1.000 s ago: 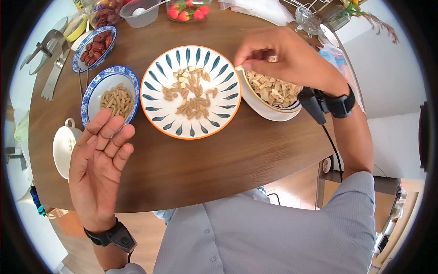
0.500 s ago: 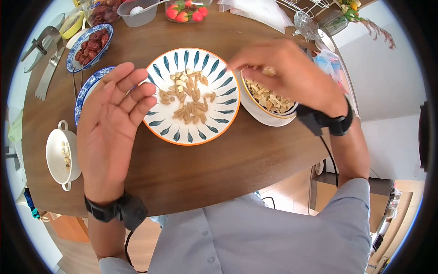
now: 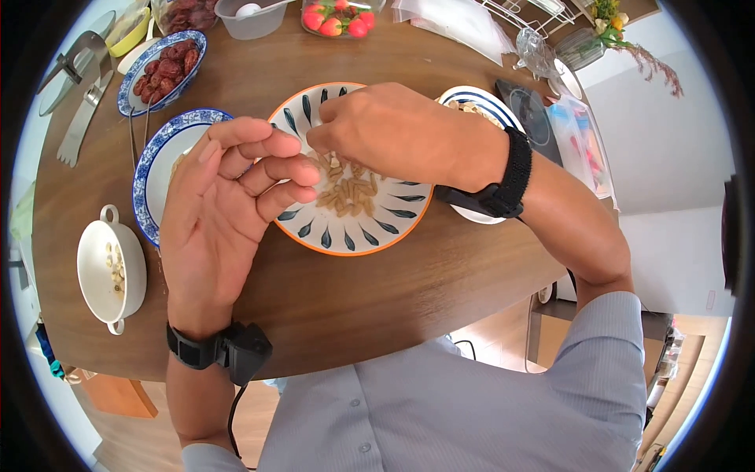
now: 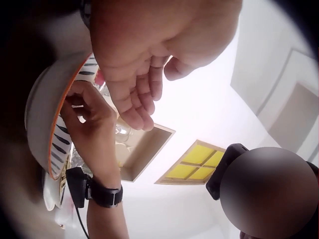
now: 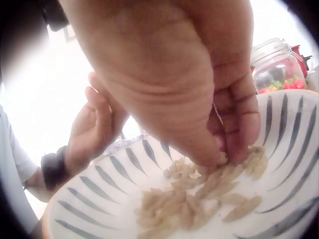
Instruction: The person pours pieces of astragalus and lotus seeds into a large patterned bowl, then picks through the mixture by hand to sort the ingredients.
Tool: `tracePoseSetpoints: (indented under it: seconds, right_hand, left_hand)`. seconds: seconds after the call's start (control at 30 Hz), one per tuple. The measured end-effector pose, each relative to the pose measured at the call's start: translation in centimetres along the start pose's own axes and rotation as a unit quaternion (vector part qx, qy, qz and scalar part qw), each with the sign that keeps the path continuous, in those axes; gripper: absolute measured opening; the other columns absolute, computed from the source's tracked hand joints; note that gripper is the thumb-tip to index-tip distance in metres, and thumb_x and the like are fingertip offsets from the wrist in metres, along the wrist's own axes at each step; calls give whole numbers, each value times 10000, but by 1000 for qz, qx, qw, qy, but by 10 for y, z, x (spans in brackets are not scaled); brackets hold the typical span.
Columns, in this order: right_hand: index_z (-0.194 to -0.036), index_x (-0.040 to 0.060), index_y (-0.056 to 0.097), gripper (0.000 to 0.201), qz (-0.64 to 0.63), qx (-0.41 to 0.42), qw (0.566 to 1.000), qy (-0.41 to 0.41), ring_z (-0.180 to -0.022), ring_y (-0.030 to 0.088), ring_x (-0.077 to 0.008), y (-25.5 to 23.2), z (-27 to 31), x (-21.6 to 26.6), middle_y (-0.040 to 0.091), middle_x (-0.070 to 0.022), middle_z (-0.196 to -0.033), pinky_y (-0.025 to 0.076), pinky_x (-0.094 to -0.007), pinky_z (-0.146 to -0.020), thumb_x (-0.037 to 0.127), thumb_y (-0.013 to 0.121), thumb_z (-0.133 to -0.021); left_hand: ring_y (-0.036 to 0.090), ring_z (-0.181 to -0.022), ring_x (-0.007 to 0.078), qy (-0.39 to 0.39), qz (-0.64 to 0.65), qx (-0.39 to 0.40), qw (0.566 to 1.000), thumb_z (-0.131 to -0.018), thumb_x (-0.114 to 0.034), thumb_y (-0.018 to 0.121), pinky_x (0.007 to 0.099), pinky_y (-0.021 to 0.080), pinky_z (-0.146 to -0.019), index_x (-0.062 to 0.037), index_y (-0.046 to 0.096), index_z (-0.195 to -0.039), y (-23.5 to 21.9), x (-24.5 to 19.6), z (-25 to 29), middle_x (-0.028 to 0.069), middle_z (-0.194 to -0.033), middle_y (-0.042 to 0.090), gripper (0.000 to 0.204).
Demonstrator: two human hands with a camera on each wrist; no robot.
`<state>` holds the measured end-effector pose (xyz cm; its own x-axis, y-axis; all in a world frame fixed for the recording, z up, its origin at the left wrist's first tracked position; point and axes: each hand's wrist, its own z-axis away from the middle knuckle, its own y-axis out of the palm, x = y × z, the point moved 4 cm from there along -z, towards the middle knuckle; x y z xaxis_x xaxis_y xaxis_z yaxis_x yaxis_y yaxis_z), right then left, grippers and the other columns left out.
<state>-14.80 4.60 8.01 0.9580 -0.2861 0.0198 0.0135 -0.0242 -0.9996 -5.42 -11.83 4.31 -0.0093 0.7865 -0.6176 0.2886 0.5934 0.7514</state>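
A round plate (image 3: 358, 232) with blue leaf marks and an orange rim holds a heap of tan nuts (image 3: 350, 193). My right hand (image 3: 322, 143) reaches across it, fingertips down in the heap. In the right wrist view its thumb and fingers (image 5: 239, 144) pinch a pale nut piece (image 5: 220, 159) against the pile. My left hand (image 3: 236, 189) hovers palm up over the plate's left rim, fingers loosely curled, holding nothing. The left wrist view shows that bare palm (image 4: 149, 55) above the plate's rim (image 4: 52, 149).
A bowl of pale nuts (image 3: 481, 106) sits right of the plate, partly behind my forearm. A blue-rimmed bowl (image 3: 153, 169) and a bowl of dates (image 3: 161, 67) are at the left. A white handled pot (image 3: 110, 271), tongs (image 3: 82, 118) and strawberries (image 3: 338, 17) stand around.
My right hand left the bowl at the right and came down on the plate's heap. My left hand drew in to the plate's left rim and its fingers curled slightly.
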Motion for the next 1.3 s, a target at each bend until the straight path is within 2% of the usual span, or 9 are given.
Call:
tracePoseSetpoints:
  seconds: [0.23, 0.37, 0.47, 0.57, 0.83, 1.1, 1.17, 1.23, 1.3]
  right_hand:
    - [-937, -22, 678, 113, -99, 1, 995, -17, -945, 695, -379, 4, -2, -8, 696, -198, -911, 565, -442, -825, 49, 610, -881]
    - [-939, -16, 599, 117, -132, -16, 991, -36, -854, 644, -355, 4, 1, -12, 630, -141, -865, 515, -454, -740, -10, 661, -841]
    - [-946, -20, 595, 151, -138, 7, 990, 29, -852, 644, -359, 0, 1, -6, 629, -145, -845, 519, -446, -741, -6, 678, -820]
    - [-954, -28, 681, 126, -103, 14, 995, -4, -913, 696, -390, 3, 3, 3, 698, -219, -906, 562, -446, -802, 36, 619, -864]
    - [-864, -31, 682, 87, -70, 8, 998, 2, -843, 707, -386, 0, 0, 3, 699, -212, -831, 571, -428, -763, 35, 636, -832]
    - [-852, -21, 674, 98, -43, 17, 999, 16, -820, 711, -369, 6, -3, 5, 691, -202, -801, 569, -427, -743, 56, 615, -862]
    - [-853, -21, 671, 102, -38, 22, 999, 20, -819, 710, -363, 8, -4, 3, 687, -197, -792, 568, -421, -748, 62, 613, -867]
    - [-802, -23, 553, 124, -82, -27, 996, -14, -683, 616, -375, 8, -4, 1, 584, -171, -686, 494, -445, -649, 47, 646, -844]
    - [-789, -22, 537, 138, -112, 6, 994, 0, -676, 599, -354, 5, -6, -2, 570, -157, -685, 480, -431, -637, 52, 642, -838]
  left_hand:
    - [688, -1122, 347, 10, 18, -8, 1000, -1111, -279, 345, 464, 572, -973, 53, 519, -1339, -8, -3, 8, 238, -1264, 656, 439]
    - [674, -1149, 344, 19, 31, -19, 999, -1108, -273, 346, 474, 558, -998, 59, 502, -1362, -14, -9, 10, 236, -1283, 649, 446]
    - [667, -1161, 342, 17, 48, -13, 999, -1108, -271, 345, 477, 550, -1011, 61, 498, -1369, -14, -10, 10, 233, -1289, 647, 450]
    - [666, -1161, 342, 13, 43, 11, 999, -1107, -266, 343, 477, 548, -1013, 64, 497, -1371, -12, -8, 9, 235, -1296, 644, 450]
    - [667, -1159, 344, 19, 38, 5, 999, -1106, -270, 345, 472, 550, -1014, 65, 494, -1374, -14, -10, 9, 235, -1295, 642, 454]
    - [665, -1161, 340, 14, 36, 7, 999, -1105, -275, 348, 472, 548, -1016, 63, 501, -1366, -13, -8, 9, 230, -1289, 644, 453]
    - [659, -1130, 296, 12, 6, -13, 1000, -1111, -247, 363, 412, 563, -999, 44, 513, -1367, -11, -9, 9, 198, -1280, 658, 416]
    - [660, -1123, 297, 13, -4, -6, 1000, -1112, -252, 362, 412, 563, -989, 41, 518, -1355, -12, -8, 9, 197, -1272, 659, 412]
    - [661, -1116, 298, 17, -14, -2, 1000, -1114, -257, 360, 413, 563, -980, 39, 523, -1343, -13, -8, 9, 197, -1263, 660, 409]
